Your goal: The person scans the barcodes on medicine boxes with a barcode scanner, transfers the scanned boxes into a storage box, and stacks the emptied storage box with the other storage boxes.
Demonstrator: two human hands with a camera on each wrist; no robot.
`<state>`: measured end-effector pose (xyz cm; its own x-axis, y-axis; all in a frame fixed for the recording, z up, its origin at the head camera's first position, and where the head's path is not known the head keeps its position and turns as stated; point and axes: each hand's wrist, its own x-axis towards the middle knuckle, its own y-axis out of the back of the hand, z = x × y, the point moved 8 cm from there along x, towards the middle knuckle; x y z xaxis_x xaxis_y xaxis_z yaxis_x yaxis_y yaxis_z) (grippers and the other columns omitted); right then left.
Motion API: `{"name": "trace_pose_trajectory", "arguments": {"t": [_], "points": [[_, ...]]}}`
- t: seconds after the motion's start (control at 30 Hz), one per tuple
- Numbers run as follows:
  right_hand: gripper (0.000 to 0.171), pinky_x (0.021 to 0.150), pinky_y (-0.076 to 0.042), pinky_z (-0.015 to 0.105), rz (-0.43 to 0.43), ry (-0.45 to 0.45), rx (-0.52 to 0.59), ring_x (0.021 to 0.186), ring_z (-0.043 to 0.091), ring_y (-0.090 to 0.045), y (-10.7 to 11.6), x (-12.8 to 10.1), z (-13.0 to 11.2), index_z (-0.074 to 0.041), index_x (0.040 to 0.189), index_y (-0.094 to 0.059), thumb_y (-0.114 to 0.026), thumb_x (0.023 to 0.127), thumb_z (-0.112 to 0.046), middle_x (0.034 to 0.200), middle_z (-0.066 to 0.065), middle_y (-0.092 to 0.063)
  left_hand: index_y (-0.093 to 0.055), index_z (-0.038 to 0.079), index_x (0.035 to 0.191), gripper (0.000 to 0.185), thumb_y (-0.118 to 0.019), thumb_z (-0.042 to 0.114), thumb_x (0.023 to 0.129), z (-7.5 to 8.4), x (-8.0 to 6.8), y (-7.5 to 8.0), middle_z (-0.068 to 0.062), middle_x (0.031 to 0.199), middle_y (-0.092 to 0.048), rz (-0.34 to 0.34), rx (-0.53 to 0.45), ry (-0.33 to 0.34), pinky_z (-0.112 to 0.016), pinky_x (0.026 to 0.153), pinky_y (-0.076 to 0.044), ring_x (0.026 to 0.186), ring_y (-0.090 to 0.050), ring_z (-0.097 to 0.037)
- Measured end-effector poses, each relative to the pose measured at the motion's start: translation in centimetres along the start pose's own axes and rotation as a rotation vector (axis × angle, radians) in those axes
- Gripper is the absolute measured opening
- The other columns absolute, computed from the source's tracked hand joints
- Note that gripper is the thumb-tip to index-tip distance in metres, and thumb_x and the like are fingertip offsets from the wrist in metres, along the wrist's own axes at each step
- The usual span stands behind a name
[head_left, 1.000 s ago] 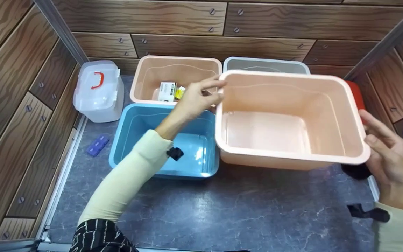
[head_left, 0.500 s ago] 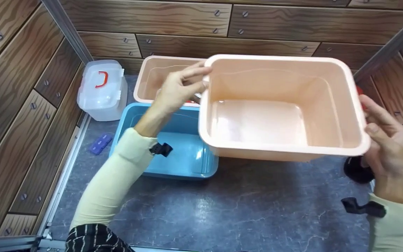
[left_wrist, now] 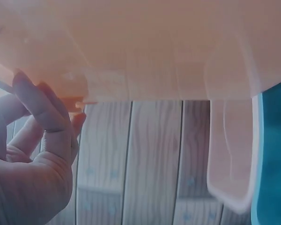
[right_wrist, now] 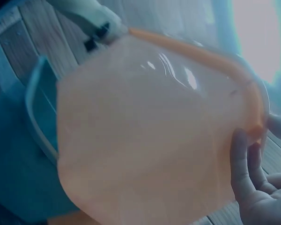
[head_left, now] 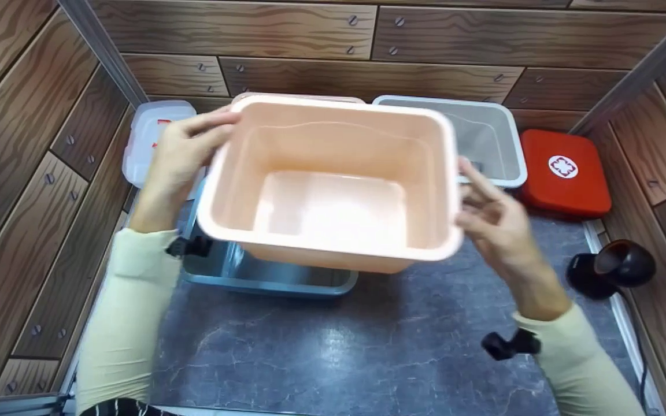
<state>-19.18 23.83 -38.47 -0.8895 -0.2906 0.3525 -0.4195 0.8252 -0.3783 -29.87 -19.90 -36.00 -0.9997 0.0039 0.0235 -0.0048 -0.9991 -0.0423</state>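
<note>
Two hands carry the empty peach tub (head_left: 333,185), and I see it has swung leftward in the last second, from the right of the counter to above the blue tub (head_left: 269,277), which it now mostly hides. My left hand (head_left: 180,159) has gone from its far corner to its left rim, fingers (left_wrist: 40,110) hooked under the lip. My right hand (head_left: 498,222) sits at the right wall, fingers (right_wrist: 243,164) nearly straight along the side, steadying rather than clamping. Beyond the right fingers, the grey tub (head_left: 483,136) and red first-aid case (head_left: 564,173) are uncovered again. I judge it is lining up to nest into the blue one.
</note>
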Motion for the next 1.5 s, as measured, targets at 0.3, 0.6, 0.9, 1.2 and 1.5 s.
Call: {"name": "trace_pose_trajectory", "arguments": {"t": [0.3,0.6,0.9,1.2,1.5], "points": [[0.096,0.095,-0.064,0.033,-0.016,-0.09,-0.198,0.106,0.019,-0.075,-4.8,1.7,4.4,0.01,0.168,-0.016,-0.079,0.096,0.001,0.116,0.006,-0.074,-0.086,0.003,0.111,0.017,-0.084,0.006,0.095,-0.5,-0.5,6.7,0.004,0.116,-0.082,0.145,-0.067,0.016,-0.019,0.082,-0.062,0.107,-0.072,-0.011],[0.096,0.093,-0.065,0.032,-0.021,-0.173,-0.298,0.101,0.018,-0.072,-6.8,2.4,8.1,0.0,0.171,-0.02,-0.078,0.095,0.002,0.112,0.007,-0.07,-0.086,0.007,0.113,0.018,-0.085,0.009,0.095,-2.7,-1.0,10.7,0.003,0.116,-0.08,0.182,-0.07,0.097,-0.02,0.077,-0.063,0.099,-0.073,-0.011],[0.092,0.089,-0.065,0.028,-0.034,-0.248,-0.389,0.1,0.018,-0.071,-4.3,0.8,11.0,0.0,0.172,-0.02,-0.07,0.095,0.008,0.109,0.009,-0.067,-0.075,0.005,0.136,0.034,-0.074,0.006,0.102,-7.6,-1.0,9.8,0.0,0.139,-0.068,-0.094,0.022,0.203,-0.026,0.07,-0.065,0.09,-0.074,-0.01],[0.092,0.089,-0.066,0.031,-0.059,-0.274,-0.405,0.103,0.018,-0.072,-1.5,-0.2,11.7,-0.003,0.173,-0.019,-0.07,0.097,0.009,0.113,0.014,-0.066,-0.061,-0.007,0.148,0.049,-0.072,0.015,0.106,-9.9,-0.9,7.8,-0.019,0.174,-0.038,-0.216,0.208,0.169,-0.03,0.072,-0.066,0.104,-0.076,-0.005],[0.093,0.092,-0.066,0.038,-0.1,-0.334,-0.492,0.107,0.019,-0.073,0.5,-0.8,13.9,-0.005,0.173,-0.022,-0.075,0.097,0.003,0.115,0.019,-0.068,-0.064,-0.005,0.146,0.044,-0.069,0.016,0.108,-12.4,-0.7,7.2,-0.011,0.175,-0.038,-0.234,0.346,0.201,-0.03,0.07,-0.066,0.101,-0.073,-0.001]]}}
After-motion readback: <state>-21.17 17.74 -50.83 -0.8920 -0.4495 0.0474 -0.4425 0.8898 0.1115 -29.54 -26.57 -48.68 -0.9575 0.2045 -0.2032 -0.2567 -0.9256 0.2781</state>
